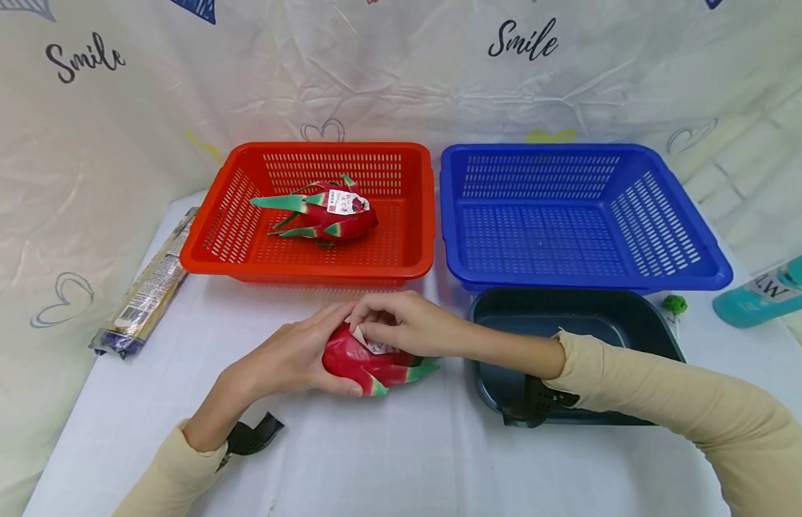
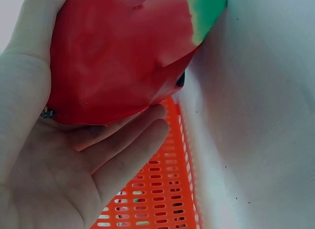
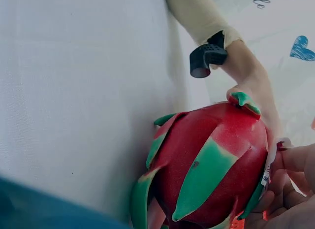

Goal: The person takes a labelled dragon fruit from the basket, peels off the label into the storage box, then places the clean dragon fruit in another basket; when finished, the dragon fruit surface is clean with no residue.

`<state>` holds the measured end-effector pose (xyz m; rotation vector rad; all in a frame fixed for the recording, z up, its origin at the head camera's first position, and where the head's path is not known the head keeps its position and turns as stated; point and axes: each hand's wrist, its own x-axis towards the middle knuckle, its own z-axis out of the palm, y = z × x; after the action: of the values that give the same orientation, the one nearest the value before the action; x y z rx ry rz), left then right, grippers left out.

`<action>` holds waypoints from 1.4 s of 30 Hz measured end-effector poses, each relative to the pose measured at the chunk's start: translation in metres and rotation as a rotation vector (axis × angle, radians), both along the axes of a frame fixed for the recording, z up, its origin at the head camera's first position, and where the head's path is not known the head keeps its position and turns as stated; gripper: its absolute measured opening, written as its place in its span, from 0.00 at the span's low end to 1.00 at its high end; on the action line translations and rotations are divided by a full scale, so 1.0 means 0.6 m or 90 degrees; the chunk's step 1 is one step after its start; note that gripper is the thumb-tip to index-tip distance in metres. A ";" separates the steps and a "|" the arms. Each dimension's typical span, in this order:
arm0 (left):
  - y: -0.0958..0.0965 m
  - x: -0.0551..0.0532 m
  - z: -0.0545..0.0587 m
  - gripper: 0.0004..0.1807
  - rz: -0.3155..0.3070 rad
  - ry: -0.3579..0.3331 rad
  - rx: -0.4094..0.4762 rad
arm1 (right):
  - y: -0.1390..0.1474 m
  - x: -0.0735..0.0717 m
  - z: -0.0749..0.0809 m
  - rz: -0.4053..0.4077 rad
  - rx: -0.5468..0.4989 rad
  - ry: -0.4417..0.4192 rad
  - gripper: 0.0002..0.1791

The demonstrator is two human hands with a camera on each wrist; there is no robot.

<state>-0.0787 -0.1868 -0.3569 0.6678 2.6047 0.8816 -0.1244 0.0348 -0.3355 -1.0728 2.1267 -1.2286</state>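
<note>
A red dragon fruit [image 1: 345, 357] with green-tipped scales lies on its side on the white tabletop in front of the red basket. My left hand [image 1: 294, 362] grips it from the left, thumb on the near side and fingers on the far side. On its upper side is a white printed sticker [image 1: 380, 348], with one edge lifted. My right hand [image 1: 407, 327] pinches that lifted edge between thumb and forefinger. In the right wrist view the sticker [image 3: 266, 176] stands partly away from the skin. The left wrist view shows the fruit [image 2: 118, 56] against my left palm.
Behind the hands stands a red basket [image 1: 297, 271] with another labelled dragon fruit [image 1: 355, 225] inside. Right of it are a blue basket [image 1: 536, 248] and a dark tray [image 1: 494, 380], under my right forearm. A long package [image 1: 151, 287] lies left; a small green item [image 1: 675, 304] and teal bottle [image 1: 739, 305] lie right.
</note>
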 end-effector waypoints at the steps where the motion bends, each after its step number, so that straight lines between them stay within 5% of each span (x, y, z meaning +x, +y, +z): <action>1: 0.000 0.000 0.000 0.57 0.001 -0.001 -0.002 | 0.001 0.000 0.000 -0.006 -0.002 -0.004 0.08; 12: 0.002 0.001 0.003 0.58 0.006 -0.003 -0.012 | 0.006 -0.003 -0.001 -0.016 -0.016 -0.033 0.06; 29: 0.003 0.004 0.004 0.58 0.004 0.009 -0.013 | 0.015 -0.002 -0.005 -0.031 -0.039 0.059 0.04; 42: 0.009 0.006 0.007 0.60 0.003 0.002 -0.019 | 0.021 -0.001 -0.009 -0.043 -0.061 0.010 0.05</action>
<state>-0.0754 -0.1817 -0.3529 0.6563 2.6178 0.8423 -0.1250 0.0473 -0.3407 -1.0623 2.1507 -1.3702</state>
